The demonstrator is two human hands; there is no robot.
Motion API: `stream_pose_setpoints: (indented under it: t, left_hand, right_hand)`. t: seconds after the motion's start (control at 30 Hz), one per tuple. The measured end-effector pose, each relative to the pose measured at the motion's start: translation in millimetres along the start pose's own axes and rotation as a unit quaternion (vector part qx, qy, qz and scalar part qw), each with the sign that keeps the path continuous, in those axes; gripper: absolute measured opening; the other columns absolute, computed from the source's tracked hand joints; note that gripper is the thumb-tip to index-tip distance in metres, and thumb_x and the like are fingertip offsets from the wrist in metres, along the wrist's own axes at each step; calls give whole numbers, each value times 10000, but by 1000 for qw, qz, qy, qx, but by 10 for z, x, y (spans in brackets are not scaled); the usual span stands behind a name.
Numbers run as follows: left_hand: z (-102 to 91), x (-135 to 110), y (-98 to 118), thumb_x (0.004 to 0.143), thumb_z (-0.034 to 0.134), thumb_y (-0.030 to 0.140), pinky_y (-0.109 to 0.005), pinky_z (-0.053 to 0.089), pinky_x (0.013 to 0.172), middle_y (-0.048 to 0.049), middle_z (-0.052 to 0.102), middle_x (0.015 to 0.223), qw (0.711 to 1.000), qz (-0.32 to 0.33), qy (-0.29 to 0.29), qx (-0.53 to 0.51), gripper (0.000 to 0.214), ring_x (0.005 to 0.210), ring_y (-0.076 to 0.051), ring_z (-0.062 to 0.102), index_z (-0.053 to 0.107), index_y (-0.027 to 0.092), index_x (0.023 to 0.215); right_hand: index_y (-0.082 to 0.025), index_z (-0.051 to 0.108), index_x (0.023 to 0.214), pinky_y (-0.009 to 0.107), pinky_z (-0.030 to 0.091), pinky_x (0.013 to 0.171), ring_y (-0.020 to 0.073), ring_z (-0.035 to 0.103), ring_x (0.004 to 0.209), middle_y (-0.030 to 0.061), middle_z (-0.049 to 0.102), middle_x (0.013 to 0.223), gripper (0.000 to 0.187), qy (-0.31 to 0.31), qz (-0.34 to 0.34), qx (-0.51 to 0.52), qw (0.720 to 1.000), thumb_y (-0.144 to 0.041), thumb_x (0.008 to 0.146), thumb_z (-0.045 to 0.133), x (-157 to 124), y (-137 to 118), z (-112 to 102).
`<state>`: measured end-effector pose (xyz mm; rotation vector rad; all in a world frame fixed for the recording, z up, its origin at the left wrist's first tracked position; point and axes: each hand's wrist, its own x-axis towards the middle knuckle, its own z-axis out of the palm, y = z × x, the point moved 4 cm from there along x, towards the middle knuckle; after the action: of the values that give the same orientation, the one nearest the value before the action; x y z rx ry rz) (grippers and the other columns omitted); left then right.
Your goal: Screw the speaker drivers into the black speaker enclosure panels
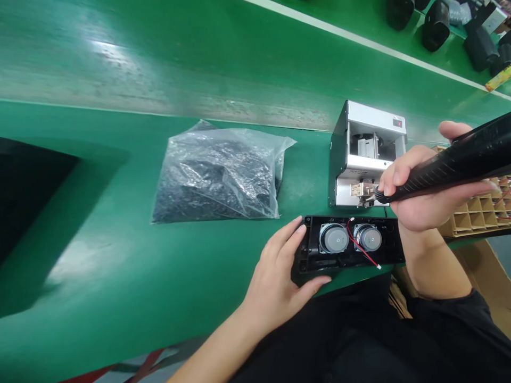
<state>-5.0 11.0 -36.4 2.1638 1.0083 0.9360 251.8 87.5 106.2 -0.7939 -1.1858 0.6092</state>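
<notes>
A black speaker housing [315, 262] lies on the green bench with two round speakers [334, 238] set in it. Across them runs a red and black wire [361, 248] with white plugs at its ends. My left hand [281, 266] grips the housing's left end, fingers on the far edge and thumb along the near one. Wrapped around a black electric screwdriver [447, 167] is my right hand [419, 205]. The screwdriver's tip is at the front outlet of a silver and black screw feeder [375, 167]; whether a screw is on it cannot be made out.
A clear plastic bag [223, 175] of dark contents lies left of the feeder. To the right stands a cardboard divider box [475, 213]. Black housings [436, 26] sit beyond the white line at the back. A dark panel [27, 191] lies at far left.
</notes>
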Motion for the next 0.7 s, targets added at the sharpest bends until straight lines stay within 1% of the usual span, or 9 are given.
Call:
stream_pose_setpoints:
  t: [0.1, 0.2, 0.3, 0.37, 0.4, 0.47, 0.53, 0.6, 0.7]
  left_hand:
    - [14, -20, -17, 998, 835, 441, -648, 571, 1229, -234, 544, 1699, 1000, -6, -2, -1, 1007, 1556, -435, 584, 239, 313, 1800]
    - [39, -39, -39, 991, 843, 449, -649, 563, 1237, -240, 506, 1746, 1000, -11, -8, -5, 1049, 1580, -441, 568, 207, 314, 1814]
    - [53, -28, -58, 973, 855, 495, -633, 556, 1244, -248, 430, 1808, 1000, -15, -20, -10, 1141, 1617, -453, 529, 135, 295, 1836]
    - [44, 5, -67, 945, 875, 548, -625, 550, 1249, -253, 392, 1830, 999, -28, -37, -17, 1233, 1617, -461, 529, 76, 282, 1845]
    - [40, 26, -69, 929, 888, 572, -621, 548, 1250, -256, 381, 1835, 998, -38, -52, -21, 1284, 1609, -463, 538, 39, 280, 1846]
    - [41, 65, -71, 902, 915, 593, -608, 542, 1254, -255, 370, 1841, 994, -57, -89, -33, 1369, 1598, -459, 553, -27, 283, 1845]
    - [55, 89, -74, 889, 940, 562, -586, 526, 1272, -232, 373, 1848, 991, -70, -109, -44, 1389, 1609, -440, 544, -34, 299, 1843]
    - [73, 97, -85, 879, 959, 517, -569, 504, 1292, -200, 400, 1843, 992, -74, -92, -47, 1355, 1624, -418, 530, 26, 317, 1841]
    - [101, 90, -105, 887, 954, 528, -565, 483, 1305, -182, 440, 1826, 995, -64, -58, -45, 1293, 1644, -407, 508, 97, 327, 1834]
  right_hand:
    - [-342, 707, 1278, 312, 492, 356, 169, 518, 372, -62, 679, 629, 653, 7, -1, -5, 1000, -874, 900, 712, -10, 5, 22]
    - [-368, 721, 1337, 309, 503, 362, 171, 541, 388, -56, 686, 646, 649, -9, -2, 1, 1000, -860, 914, 707, -29, 18, 15]
    - [-407, 736, 1364, 306, 514, 377, 167, 553, 403, -52, 693, 668, 629, -12, 31, 8, 999, -852, 919, 707, -83, -18, 0]
    - [-429, 730, 1384, 303, 503, 374, 161, 535, 396, -57, 674, 663, 652, -11, 61, 3, 998, -872, 906, 703, -143, -110, 34]
    - [-440, 731, 1384, 303, 502, 373, 161, 530, 392, -58, 665, 659, 651, -15, 76, -4, 997, -875, 901, 704, -177, -171, 74]
    - [-455, 753, 1346, 311, 517, 383, 166, 540, 394, -53, 662, 650, 588, -18, 96, -22, 995, -864, 931, 675, -236, -304, 181]
    - [-451, 784, 1280, 332, 565, 417, 179, 582, 417, -41, 678, 655, 518, -4, 92, -32, 995, -841, 989, 604, -274, -408, 293]
    - [-434, 798, 1241, 356, 618, 469, 187, 631, 458, -37, 702, 677, 508, -11, 97, -20, 995, -831, 1006, 586, -292, -421, 406]
    - [-395, 800, 1255, 355, 627, 496, 177, 639, 473, -42, 721, 694, 534, -65, 133, 42, 988, -813, 930, 729, -310, -285, 540]
